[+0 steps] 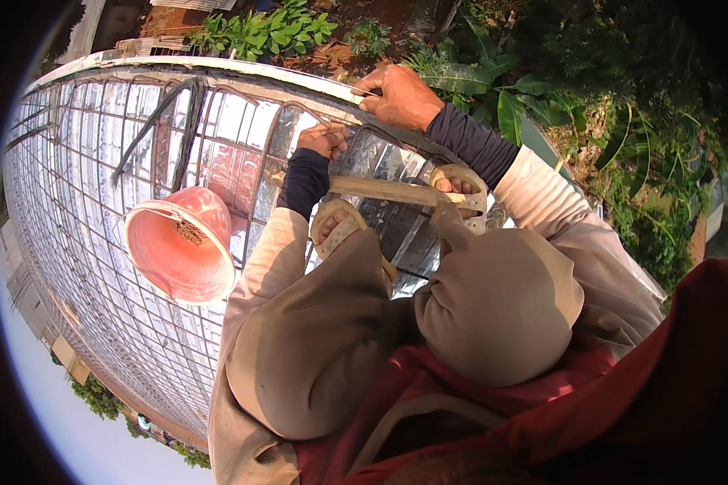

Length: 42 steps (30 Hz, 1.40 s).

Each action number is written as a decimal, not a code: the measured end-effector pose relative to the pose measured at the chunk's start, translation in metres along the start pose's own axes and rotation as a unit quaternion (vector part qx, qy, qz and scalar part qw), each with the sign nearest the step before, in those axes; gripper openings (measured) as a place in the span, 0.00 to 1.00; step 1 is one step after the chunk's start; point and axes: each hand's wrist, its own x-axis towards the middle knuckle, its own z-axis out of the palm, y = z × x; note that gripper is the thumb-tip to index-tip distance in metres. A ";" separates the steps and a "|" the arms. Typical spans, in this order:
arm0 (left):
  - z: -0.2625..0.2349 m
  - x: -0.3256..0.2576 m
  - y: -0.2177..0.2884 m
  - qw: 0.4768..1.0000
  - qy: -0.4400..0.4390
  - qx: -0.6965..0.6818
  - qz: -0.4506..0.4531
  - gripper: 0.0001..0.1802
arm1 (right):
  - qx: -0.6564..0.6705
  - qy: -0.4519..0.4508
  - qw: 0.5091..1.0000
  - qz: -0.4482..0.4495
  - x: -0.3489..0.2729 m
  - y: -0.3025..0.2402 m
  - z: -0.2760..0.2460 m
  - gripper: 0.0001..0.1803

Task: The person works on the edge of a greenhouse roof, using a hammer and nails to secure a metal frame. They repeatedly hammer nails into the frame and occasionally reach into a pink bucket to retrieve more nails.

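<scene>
My left hand (325, 141) is closed, its fingers curled beside a bent steel bar near the roof edge. Whatever it may grip is too small to name. Further right, my right hand (402, 97) reaches over the pale edge board (259, 69), thumb and fingers pinched together at its rim. A thin thing may be between those fingers, but I cannot make it out. Below both hands, a wooden bar (380, 189) lies across the steel between my sandalled feet. A salmon-coloured bucket (158, 255) leans to the left of my left forearm, with a small brown bundle (189, 234) inside.
A grid of steel bars (97, 194) covers shiny ribbed metal sheeting on the left. Bundles of dark wire (192, 121) lie on it. Past the edge board the ground drops away to leafy plants (263, 32) and bare soil. My sandals (461, 182) stand close to that edge.
</scene>
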 end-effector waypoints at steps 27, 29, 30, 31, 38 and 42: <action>0.008 -0.023 0.012 0.999 0.040 -0.019 -0.004 0.11 | -0.150 0.208 0.961 -0.099 -0.067 -0.040 -0.026 0.36; 0.008 -0.022 0.013 0.999 0.042 -0.024 0.000 0.08 | -0.177 0.187 0.960 -0.108 -0.056 -0.033 -0.018 0.40; 0.009 -0.023 0.014 0.999 0.042 -0.026 0.002 0.08 | -0.191 0.176 0.959 -0.113 -0.050 -0.027 -0.014 0.42; 0.010 -0.026 0.016 0.999 0.040 -0.016 -0.004 0.11 | -0.207 0.188 0.952 -0.127 -0.044 -0.022 -0.011 0.41; 0.006 -0.022 0.006 0.999 0.032 -0.039 -0.002 0.11 | -0.222 0.177 0.947 -0.149 -0.029 -0.013 -0.015 0.34; 0.009 -0.020 0.007 0.999 0.044 -0.023 0.006 0.12 | -0.211 0.164 0.949 -0.166 -0.027 -0.008 -0.011 0.34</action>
